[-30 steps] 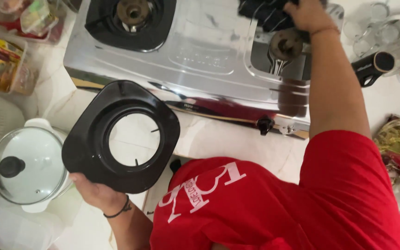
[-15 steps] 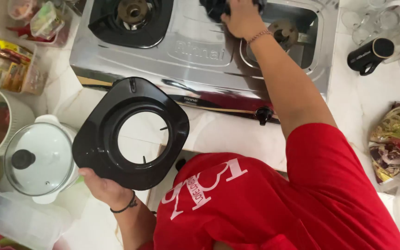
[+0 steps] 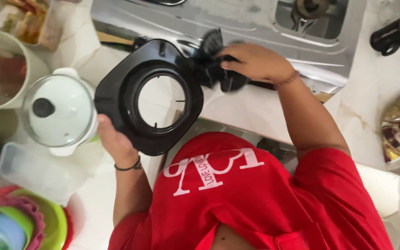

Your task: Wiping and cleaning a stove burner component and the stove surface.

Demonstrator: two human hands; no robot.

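My left hand point(image 3: 114, 141) grips the lower left edge of a black burner plate point(image 3: 148, 95), a rounded square with a large round hole in its middle. It is held just above the white counter in front of the stove. My right hand point(image 3: 255, 62) holds a crumpled black cloth point(image 3: 214, 62) pressed against the plate's upper right corner. A thin bracelet circles each wrist.
A steel gas stove point(image 3: 237, 23) runs along the top, with one bare burner point(image 3: 313, 9). A white pot with a glass lid point(image 3: 59, 111) stands to the left, beside a clear plastic box point(image 3: 38, 171) and coloured bowls point(image 3: 19, 224). A black mug point(image 3: 394, 32) stands at right.
My right hand came down from the far right burner with the black cloth and now presses it on the plate. The plate shifted rightward, nearer the stove's front edge.
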